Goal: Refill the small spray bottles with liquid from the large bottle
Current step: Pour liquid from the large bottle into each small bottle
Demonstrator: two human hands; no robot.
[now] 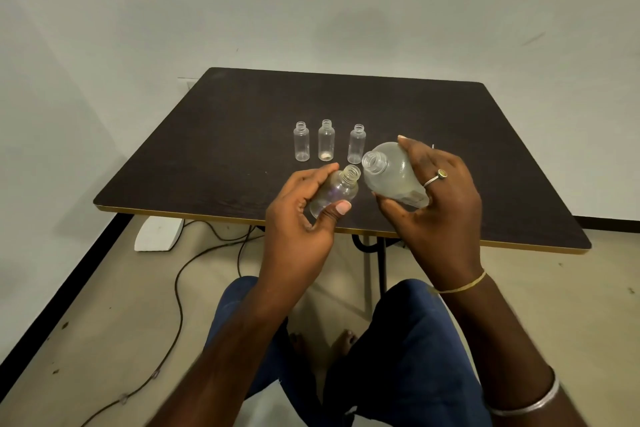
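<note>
**Two open bottles held mouth to mouth**

The left hand (298, 215) has its fingers (322, 173) grasping a small capless bottle (337, 192), mouth tilted toward 1 o'clock. The right hand (446, 198) wraps the large bottle (393, 177), open neck tipped toward 10 o'clock, just beside the small mouth. At 12 o'clock from the hands, three uncapped small bottles (326, 140) stand upright in a row on the dark table (207, 135).

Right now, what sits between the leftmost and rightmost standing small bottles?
A third small bottle, upright and uncapped, standing apart from both. This shows in the head view.
</note>
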